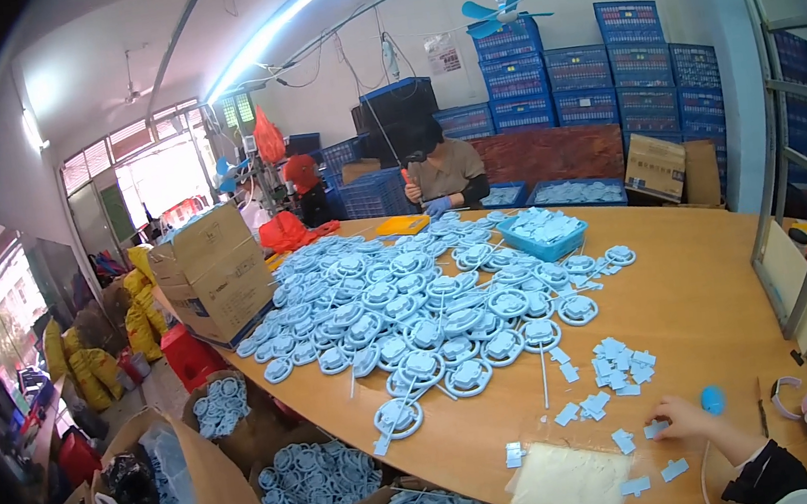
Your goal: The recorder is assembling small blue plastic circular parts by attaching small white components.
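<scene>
Nearest me, at the tabletop's [712, 305] near edge, my right hand [684, 416] lies flat, fingertips pinching one small blue plastic tab [656, 429], gripping nothing else. More loose tabs [619, 365] lie just beyond, the wheel pile [411, 311] well apart. I'd slide the tab clear before lifting. My left hand is out of view.

Right hand [688, 416] lower right on small blue piece [656, 429]; blue wheel parts [411, 316] piled mid-frame on wooden table [702, 306].
</scene>
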The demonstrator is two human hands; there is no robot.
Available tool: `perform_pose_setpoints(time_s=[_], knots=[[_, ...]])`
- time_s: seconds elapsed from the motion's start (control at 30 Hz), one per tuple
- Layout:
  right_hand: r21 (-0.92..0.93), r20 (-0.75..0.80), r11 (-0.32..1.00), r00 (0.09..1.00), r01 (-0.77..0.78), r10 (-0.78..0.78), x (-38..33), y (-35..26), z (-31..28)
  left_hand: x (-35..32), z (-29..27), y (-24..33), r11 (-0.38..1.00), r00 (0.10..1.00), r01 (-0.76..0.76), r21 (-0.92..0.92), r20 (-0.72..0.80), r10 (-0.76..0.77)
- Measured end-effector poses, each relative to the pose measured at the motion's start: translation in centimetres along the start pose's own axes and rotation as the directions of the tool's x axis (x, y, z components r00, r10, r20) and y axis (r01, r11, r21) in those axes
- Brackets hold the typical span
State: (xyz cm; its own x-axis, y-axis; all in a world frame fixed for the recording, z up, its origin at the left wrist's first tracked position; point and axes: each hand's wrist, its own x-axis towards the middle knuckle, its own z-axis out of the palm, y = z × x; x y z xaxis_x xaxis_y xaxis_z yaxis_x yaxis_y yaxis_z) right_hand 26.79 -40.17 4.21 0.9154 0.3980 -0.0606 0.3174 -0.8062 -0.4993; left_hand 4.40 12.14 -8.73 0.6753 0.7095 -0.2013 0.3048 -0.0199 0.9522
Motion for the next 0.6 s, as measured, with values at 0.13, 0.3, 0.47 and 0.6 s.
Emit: perform_pose_setpoints(time_s=[0.13, 0.3, 0.47, 0.6], knots=[[0.227, 0.100, 0.971, 0.994, -0.074, 0.053, 1.0, -0.2, 0.7, -1.2, -1.5, -4.7, 0.993, 0.988, -0.058, 0.104, -0.136, 0.072], [0.358, 0.064, 0.924, 0.991, -0.134, 0.119, 1.0, 0.6, 1.7, -2.6, -2.1, -9.2, 0.967, 0.940, -0.062, 0.247, -0.310, 0.139], [0.298, 0.059, 0.922, 0.969, -0.247, 0.241, 1.2, -4.8, 0.8, -3.5, -3.4, -6.6, 0.974, 0.892, -0.128, 0.186, -0.409, 0.195], [0.514, -0.036, 0.805, 0.945, 0.297, -0.326, 3.5, -15.0, 2.9, -6.0, -2.8, 1.5, 0.977, 0.858, -0.208, 0.036, -0.473, 0.200]])
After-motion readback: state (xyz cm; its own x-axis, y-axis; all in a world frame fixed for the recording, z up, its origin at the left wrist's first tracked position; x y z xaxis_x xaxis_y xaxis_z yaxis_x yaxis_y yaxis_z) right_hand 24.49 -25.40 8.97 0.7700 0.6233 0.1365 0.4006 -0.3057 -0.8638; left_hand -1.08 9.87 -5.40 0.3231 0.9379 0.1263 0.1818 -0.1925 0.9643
